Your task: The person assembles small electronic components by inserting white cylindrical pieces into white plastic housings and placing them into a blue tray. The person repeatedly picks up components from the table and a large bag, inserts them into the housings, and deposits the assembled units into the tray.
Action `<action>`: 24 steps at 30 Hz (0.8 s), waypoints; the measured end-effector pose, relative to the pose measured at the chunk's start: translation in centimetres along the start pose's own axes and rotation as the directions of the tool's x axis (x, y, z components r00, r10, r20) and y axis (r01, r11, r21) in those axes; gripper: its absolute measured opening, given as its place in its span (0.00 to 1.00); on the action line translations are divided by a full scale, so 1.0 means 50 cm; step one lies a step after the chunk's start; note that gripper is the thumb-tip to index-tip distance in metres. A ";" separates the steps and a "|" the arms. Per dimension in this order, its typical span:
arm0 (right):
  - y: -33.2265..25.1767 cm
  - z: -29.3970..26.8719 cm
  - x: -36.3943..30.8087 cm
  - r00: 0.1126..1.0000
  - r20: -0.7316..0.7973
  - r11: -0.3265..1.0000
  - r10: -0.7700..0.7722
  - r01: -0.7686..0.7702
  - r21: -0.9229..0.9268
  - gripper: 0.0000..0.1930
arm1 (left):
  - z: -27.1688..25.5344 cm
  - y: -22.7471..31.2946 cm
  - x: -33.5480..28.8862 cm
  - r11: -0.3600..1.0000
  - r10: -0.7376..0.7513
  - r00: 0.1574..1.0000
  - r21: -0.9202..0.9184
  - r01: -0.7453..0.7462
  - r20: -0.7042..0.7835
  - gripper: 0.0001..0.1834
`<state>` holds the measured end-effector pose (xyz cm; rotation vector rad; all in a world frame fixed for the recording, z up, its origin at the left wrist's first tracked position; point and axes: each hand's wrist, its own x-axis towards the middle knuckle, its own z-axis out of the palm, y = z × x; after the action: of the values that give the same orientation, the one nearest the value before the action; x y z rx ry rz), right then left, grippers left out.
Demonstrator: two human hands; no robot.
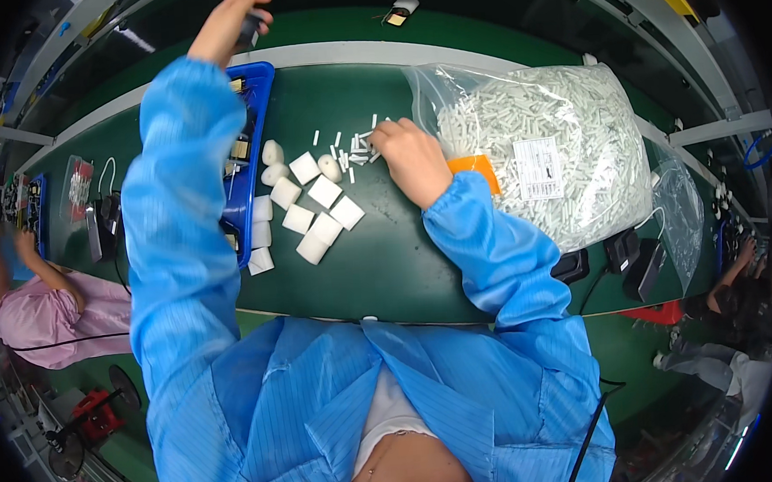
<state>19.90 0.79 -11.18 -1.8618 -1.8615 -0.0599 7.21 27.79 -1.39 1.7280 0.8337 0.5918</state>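
My left hand (230,26) reaches out beyond the far end of a blue tray (259,116). Its fingers are closed around a small dark part (251,28), mostly hidden by the hand. My right hand (412,158) is over the table with its fingertips bent together at a loose scatter of short white tubes (356,154); whatever lies between them is hidden. Just right of this hand is a big clear plastic bag (564,124) full of the same kind of tubes, with an orange tag (475,171) by my wrist.
White foam blocks (324,191) lie between the tray and my right hand. Several yellow-and-black components (240,149) sit in the tray. Black adapters (642,269) rest beside the bag. A similar component (400,10) lies past the far edge. People work at left (41,315) and right.
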 end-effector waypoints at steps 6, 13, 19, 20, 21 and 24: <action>-0.001 -0.008 -0.010 0.999 -0.042 0.999 0.006 -0.004 0.052 0.02 | 0.117 0.053 -0.390 0.912 0.043 0.969 -0.406 0.061 0.244 0.15; -0.106 -0.211 -0.044 0.877 0.180 0.286 0.445 -0.329 0.900 0.07 | 0.210 0.044 -0.514 0.946 0.019 0.993 -0.325 0.020 0.116 0.10; -0.133 -0.255 -0.081 0.905 0.113 0.174 0.411 -0.200 0.964 0.09 | 0.224 0.070 -0.516 0.974 0.143 0.988 -0.186 -0.130 0.057 0.09; -0.137 -0.256 -0.083 0.904 0.113 0.166 0.413 -0.196 0.966 0.09 | 0.226 0.069 -0.514 0.974 0.167 0.984 -0.164 -0.156 0.057 0.09; -0.139 -0.256 -0.086 0.900 0.096 0.157 0.424 -0.178 0.971 0.09 | 0.227 0.068 -0.513 0.974 0.190 0.980 -0.139 -0.181 0.054 0.09; -0.142 -0.252 -0.085 0.895 0.068 0.160 0.441 -0.153 0.975 0.08 | 0.227 0.070 -0.509 0.975 0.199 0.978 -0.111 -0.191 0.065 0.09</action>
<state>16.87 -8.31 0.46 -1.0984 -0.8123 0.8373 0.36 0.53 -1.06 1.7365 0.5733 0.6840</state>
